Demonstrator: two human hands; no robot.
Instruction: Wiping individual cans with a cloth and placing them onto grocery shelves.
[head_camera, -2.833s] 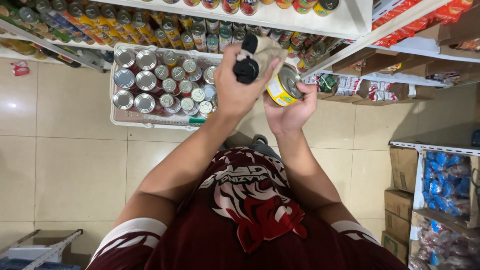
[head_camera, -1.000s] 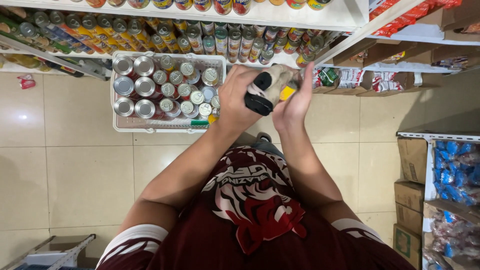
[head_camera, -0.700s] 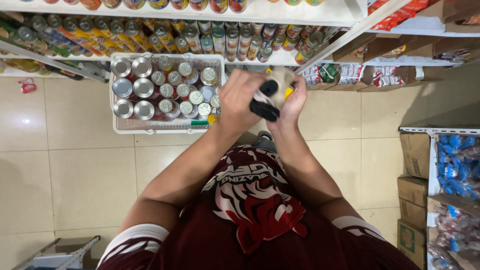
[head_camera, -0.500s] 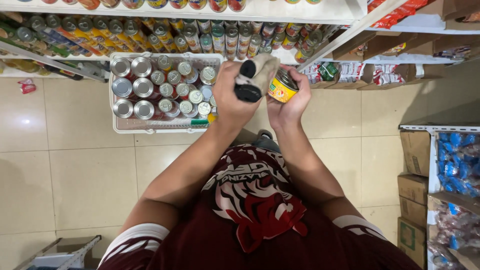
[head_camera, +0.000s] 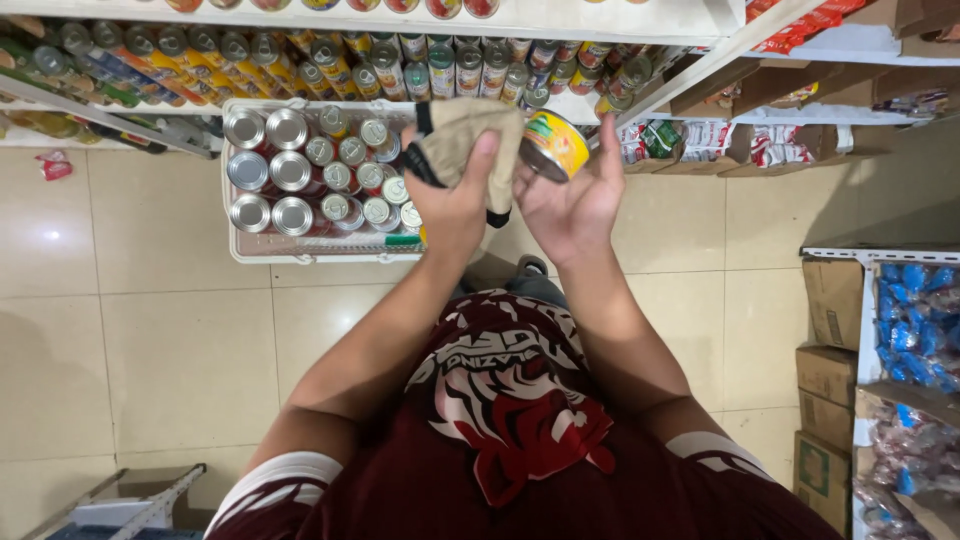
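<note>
left hand (head_camera: 455, 195) grips beige cloth with black trim (head_camera: 468, 135) against yellow-labelled tin can (head_camera: 553, 145); right hand (head_camera: 575, 200) cups can, fingers open.

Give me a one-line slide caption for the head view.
Left hand presses a beige cloth against a yellow-labelled can held by the right hand, above a white tray of cans.

The left hand (head_camera: 455, 195) now spreads the tan cloth (head_camera: 470, 140) against the yellow can (head_camera: 553, 145), and the right hand (head_camera: 575, 195) opens wider beneath it.
</note>
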